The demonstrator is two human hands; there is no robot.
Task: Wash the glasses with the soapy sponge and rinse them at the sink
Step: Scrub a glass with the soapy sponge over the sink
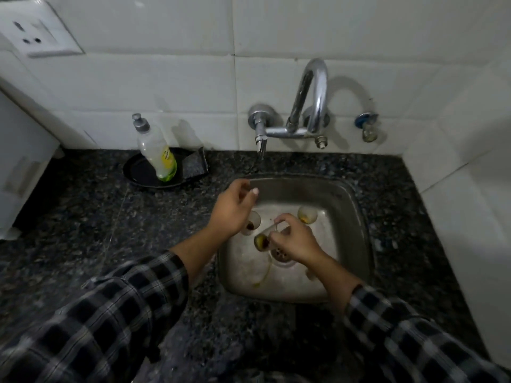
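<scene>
Three small glasses are in the steel sink (351, 217). My right hand (296, 241) grips one glass (262, 239), tilted on its side over the drain, with a dark and yellowish residue at its bottom. A second glass (253, 223) stands at the sink's left, partly hidden under my left hand (232, 208). My left hand hovers above the sink's left rim with loosely curled fingers and holds nothing. A third glass (307, 214) with yellow residue stands at the back of the sink. No sponge shows.
A chrome tap (309, 100) on the tiled wall reaches over the sink; its lever (260, 139) points down. A dish soap bottle (157, 150) leans in a black dish (138, 175) on the dark granite counter (83, 217). A wall socket (36, 34) sits top left.
</scene>
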